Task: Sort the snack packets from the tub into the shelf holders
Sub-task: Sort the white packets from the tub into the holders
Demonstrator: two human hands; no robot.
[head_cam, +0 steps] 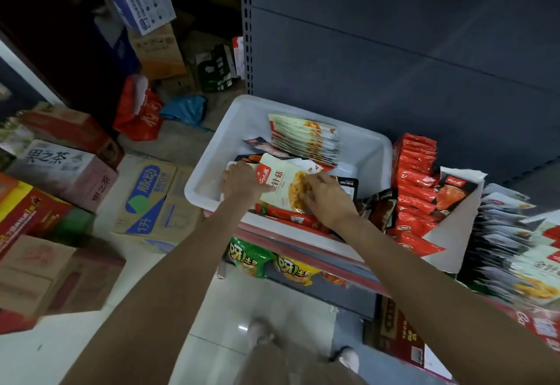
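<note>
Both hands pinch one white snack packet (280, 186) above the tub (368, 149): left hand (241, 183), right hand (325, 198). Light, limp, probably slick; I judge edges grip best.

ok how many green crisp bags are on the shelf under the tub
2 in view. One green bag sits at the left end of the lower shelf, and a yellow-green bag lies just to its right. More may be hidden behind the shelf edge and the right arm.

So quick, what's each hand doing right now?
Left hand: grips the left edge of the white snack packet in the tub.
Right hand: grips the same packet's right side.
</note>
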